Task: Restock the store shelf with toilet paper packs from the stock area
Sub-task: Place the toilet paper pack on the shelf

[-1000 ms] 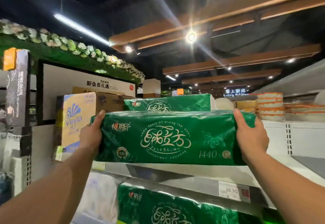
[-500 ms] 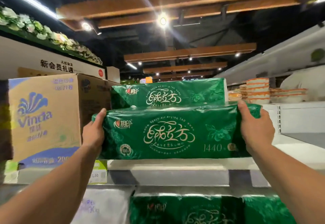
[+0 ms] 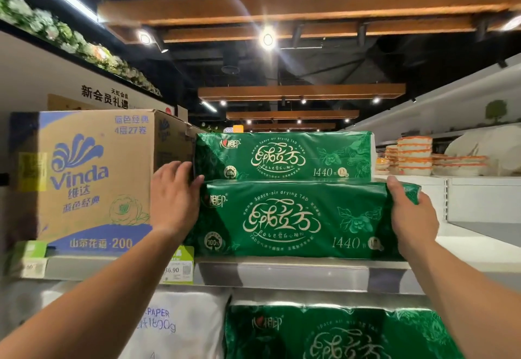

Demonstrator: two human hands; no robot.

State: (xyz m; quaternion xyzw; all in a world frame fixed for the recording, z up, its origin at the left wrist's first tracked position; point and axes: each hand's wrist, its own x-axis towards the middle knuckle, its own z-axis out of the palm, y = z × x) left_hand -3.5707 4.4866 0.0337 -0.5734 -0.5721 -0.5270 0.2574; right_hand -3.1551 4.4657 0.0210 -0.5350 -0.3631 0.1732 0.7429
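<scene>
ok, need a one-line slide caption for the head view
Both hands, left hand and right hand, set a green toilet paper pack on the shelf beside a Vinda carton.

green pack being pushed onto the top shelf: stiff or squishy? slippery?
Likely squishy: the film on the front green pack bunches under the right hand. Probably slick, since the wrap is glossy with glare. Unlikely to tip: it lies long and low on the shelf, with the left hand at its other end.

Apparently a shop: stocked shelf (image 3: 282, 269), price tag (image 3: 177, 269).
</scene>
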